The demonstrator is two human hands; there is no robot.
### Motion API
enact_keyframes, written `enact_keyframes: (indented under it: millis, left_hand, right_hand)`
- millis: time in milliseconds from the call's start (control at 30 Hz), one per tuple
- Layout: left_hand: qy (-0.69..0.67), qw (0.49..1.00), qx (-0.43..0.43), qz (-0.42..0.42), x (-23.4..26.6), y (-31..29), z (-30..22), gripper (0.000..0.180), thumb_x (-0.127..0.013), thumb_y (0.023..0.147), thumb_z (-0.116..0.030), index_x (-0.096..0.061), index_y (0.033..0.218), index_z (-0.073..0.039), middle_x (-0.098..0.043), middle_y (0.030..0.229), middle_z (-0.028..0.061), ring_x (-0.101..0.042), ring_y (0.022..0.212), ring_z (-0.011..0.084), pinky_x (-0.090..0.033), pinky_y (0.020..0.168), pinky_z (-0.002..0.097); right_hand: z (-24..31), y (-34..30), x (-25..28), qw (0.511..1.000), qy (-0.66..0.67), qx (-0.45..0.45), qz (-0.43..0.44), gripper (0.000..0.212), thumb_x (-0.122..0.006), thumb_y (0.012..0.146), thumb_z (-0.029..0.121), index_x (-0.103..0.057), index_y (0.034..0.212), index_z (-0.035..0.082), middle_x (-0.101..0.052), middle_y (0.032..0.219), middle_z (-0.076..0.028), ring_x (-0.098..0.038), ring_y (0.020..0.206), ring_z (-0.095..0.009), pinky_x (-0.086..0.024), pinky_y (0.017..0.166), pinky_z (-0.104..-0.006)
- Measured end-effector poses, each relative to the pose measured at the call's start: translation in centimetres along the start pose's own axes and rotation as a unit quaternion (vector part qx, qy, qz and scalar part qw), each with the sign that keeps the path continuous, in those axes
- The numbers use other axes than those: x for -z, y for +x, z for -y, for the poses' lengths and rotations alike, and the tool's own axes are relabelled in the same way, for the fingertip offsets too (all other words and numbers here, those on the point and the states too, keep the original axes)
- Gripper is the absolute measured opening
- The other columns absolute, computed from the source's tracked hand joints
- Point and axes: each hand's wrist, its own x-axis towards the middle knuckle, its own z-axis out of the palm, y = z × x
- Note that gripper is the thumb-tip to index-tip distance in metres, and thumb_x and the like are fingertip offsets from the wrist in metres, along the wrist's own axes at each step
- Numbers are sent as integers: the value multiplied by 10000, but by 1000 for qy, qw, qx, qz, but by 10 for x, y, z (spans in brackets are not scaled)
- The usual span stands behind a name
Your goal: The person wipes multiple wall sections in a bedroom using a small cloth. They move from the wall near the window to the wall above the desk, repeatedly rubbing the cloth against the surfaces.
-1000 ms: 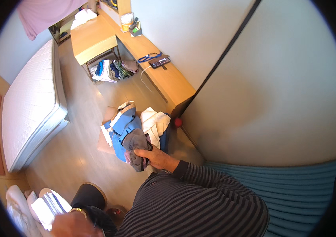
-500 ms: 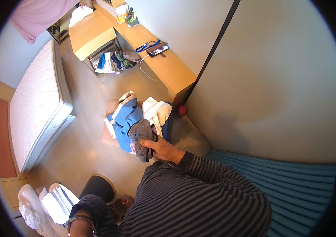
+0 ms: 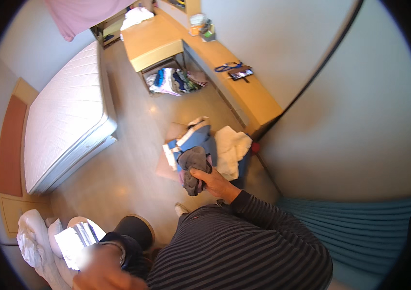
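Note:
My right hand (image 3: 216, 184) is closed around a crumpled dark grey garment (image 3: 194, 166), thumb on top. It is held above a pile on the floor. That pile shows a blue garment (image 3: 196, 137) with cream edging and a cream-white cloth (image 3: 232, 147) to its right. At the lower left, my left hand (image 3: 108, 271) is smeared by motion, near white papers or cloths (image 3: 70, 245) on a round-topped stool. What its fingers do cannot be made out.
A bare mattress (image 3: 67, 116) stands at the left. Ahead are a wooden desk (image 3: 152, 38) with folded clothes (image 3: 174, 79) beneath, and a low ledge bearing a phone (image 3: 240, 73). A dark bin (image 3: 135, 229) stands near me; a teal padded mat (image 3: 350, 217) lies right.
My left hand has swung into view at the lower left. My right hand still holds the grey garment. The whole view has shifted, with the room appearing farther right.

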Motion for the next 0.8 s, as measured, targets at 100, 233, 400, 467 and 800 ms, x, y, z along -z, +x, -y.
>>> enact_keyframes:
  millis: [100, 233, 400, 467, 800]
  left_hand:
    - [55, 983, 163, -65, 60, -54, -76, 265, -705, 1102, -332, -736, 998, -90, -791, 860, 126, -749, 702, 275, -593, 610, 375]
    - [79, 921, 242, -296, 94, -119, -148, 321, -660, 1128, -405, -673, 1167, -86, -808, 985, 154, -764, 873, 337, -630, 710, 433]
    - [53, 902, 200, -379, 111, -139, -211, 385, -583, 1167, -431, -656, 1305, -79, -810, 1037, 158, -767, 935, 346, -632, 777, 444]
    - [25, 921, 207, -329, 125, -141, -228, 389, -586, 1165, -433, -651, 1317, -81, -811, 1044, 157, -768, 944, 346, -631, 787, 449]
    - [-26, 946, 200, -255, 185, -140, -219, 418, -601, 1153, -444, -622, 1379, -93, -814, 1077, 153, -769, 990, 342, -627, 834, 475]
  right_hand:
    - [-49, 41, -60, 999, -3, 18, -43, 565, -767, 1050, 136, -468, 1522, 57, -712, 1234, -69, -719, 1018, -146, -612, 744, -294]
    - [-98, 81, -120, 989, -129, -67, -19, 420, -731, 1083, 227, -581, 1437, 57, -716, 1209, -41, -710, 980, -123, -595, 773, -275]
    - [-140, 125, -174, 984, -121, -129, -34, 435, -766, 1052, 255, -620, 1420, 75, -738, 1166, -27, -701, 1071, -126, -585, 846, -294]
    - [-154, 143, -190, 985, -116, -128, -24, 437, -773, 1048, 256, -617, 1418, 82, -737, 1173, -25, -703, 1079, -128, -587, 850, -293]
    - [-176, 196, -196, 980, -91, -176, -33, 465, -766, 1060, 249, -587, 1448, 67, -713, 1184, -35, -684, 1062, -145, -570, 893, -300]
